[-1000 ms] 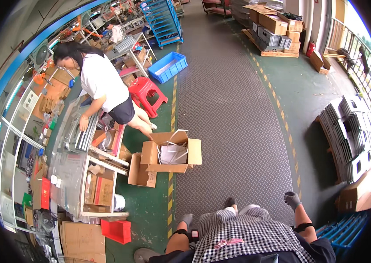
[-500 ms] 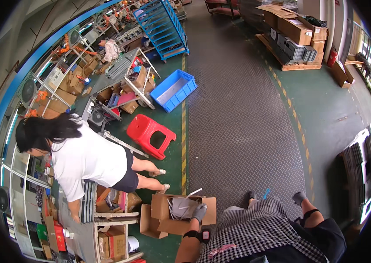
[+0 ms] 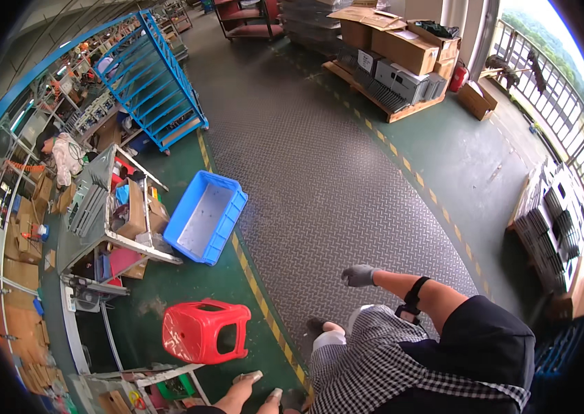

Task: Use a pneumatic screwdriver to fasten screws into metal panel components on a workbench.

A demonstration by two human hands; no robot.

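My right hand (image 3: 359, 276), in a grey glove, is held out in front of my checked apron (image 3: 381, 348), above the patterned metal floor (image 3: 326, 207). Its fingers look loosely apart, and nothing shows in them. A black band and a small device circle the right forearm. My left hand is out of the picture. Below the right hand, one of my dark shoes (image 3: 317, 325) shows at the apron's edge. Left of me stand a red plastic stool (image 3: 195, 331) and a blue plastic crate (image 3: 192, 233) with a pale, dirty bottom.
A co-worker's legs (image 3: 234, 397) show at the lower edge. Cluttered workbenches (image 3: 88, 214) line the left, with a blue rack trolley (image 3: 157, 83) beyond. A pallet (image 3: 402, 114) of cartons and grey panels stands far right. Stacked panels (image 3: 547, 228) stand near a railing (image 3: 568, 103).
My view has swung to the right. The open carton of white strips, where my left hand was, has left the picture with that hand. My right forearm now reaches leftward across my front.
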